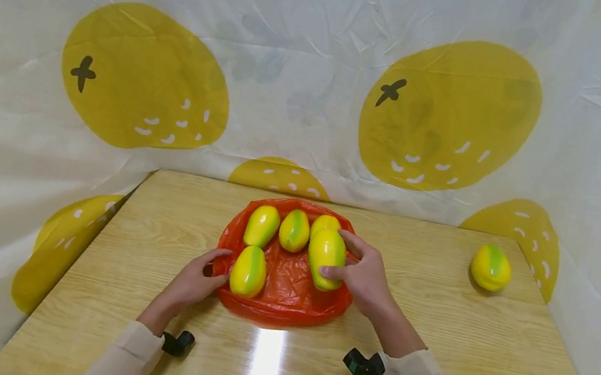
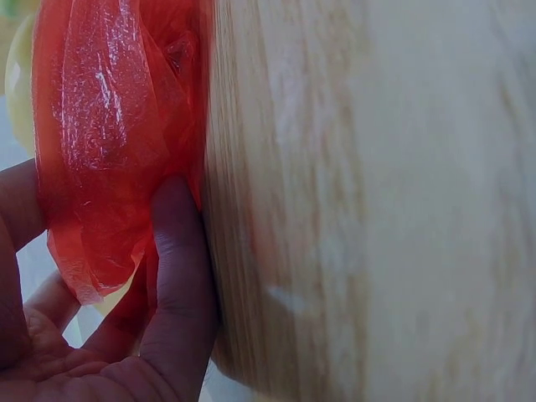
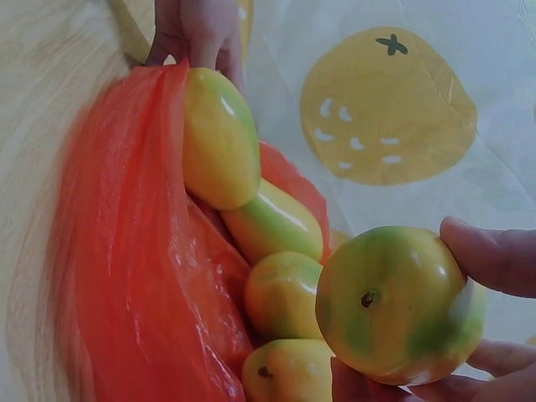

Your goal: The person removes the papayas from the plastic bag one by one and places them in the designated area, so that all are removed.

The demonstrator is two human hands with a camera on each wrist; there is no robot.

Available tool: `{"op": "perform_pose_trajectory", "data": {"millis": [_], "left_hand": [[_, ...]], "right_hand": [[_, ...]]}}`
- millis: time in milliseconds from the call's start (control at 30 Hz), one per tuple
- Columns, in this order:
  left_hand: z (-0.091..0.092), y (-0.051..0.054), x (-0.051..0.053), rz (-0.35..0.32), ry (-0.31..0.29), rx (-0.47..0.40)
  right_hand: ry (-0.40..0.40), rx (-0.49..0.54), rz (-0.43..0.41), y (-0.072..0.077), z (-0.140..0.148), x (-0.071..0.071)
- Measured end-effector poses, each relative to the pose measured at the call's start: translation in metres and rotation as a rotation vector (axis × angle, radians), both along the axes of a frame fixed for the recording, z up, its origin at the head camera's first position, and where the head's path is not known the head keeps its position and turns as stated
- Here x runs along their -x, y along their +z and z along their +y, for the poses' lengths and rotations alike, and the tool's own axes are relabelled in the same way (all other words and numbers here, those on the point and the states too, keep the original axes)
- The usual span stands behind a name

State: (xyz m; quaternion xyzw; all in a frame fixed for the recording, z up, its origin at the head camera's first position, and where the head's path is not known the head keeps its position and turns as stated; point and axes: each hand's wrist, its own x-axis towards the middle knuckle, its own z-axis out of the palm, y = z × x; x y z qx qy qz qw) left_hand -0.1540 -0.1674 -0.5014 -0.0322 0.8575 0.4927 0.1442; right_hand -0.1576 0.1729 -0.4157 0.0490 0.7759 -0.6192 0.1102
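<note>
Wood-grain table (image 1: 419, 328) lay under both hands; gaping red plastic bag (image 1: 288, 286) sat between them. Left hand (image 1: 194, 280) pinched the bag's rim; probably best kept steady. Right hand (image 1: 370, 282) was clamped on a yellow-green mango (image 1: 326, 257) at the bag's opening; a firm thumb-and-fingers hold seemed wise, clear of the neighbouring mango (image 1: 326, 221) just beyond.

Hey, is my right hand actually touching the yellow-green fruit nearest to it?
Touching. The right wrist view shows the right hand gripping that fruit, with the thumb against one side and fingers against another.
</note>
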Motion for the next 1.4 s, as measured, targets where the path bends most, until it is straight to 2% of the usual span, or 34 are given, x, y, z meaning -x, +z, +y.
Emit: {"op": "perform_pose_trajectory", "data": {"millis": [633, 900, 1400], "left_hand": [[0.002, 0.0, 0.001, 0.001, -0.001, 0.013], [0.002, 0.002, 0.002, -0.019, 0.012, 0.004], [0.003, 0.003, -0.001, -0.006, 0.008, -0.001]], "right_hand": [[-0.015, 0.047, 0.013, 0.003, 0.024, 0.006], [-0.031, 0.04, 0.033, 0.005, 0.037, 0.01], [-0.063, 0.032, 0.023, 0.006, 0.059, 0.018]]}}
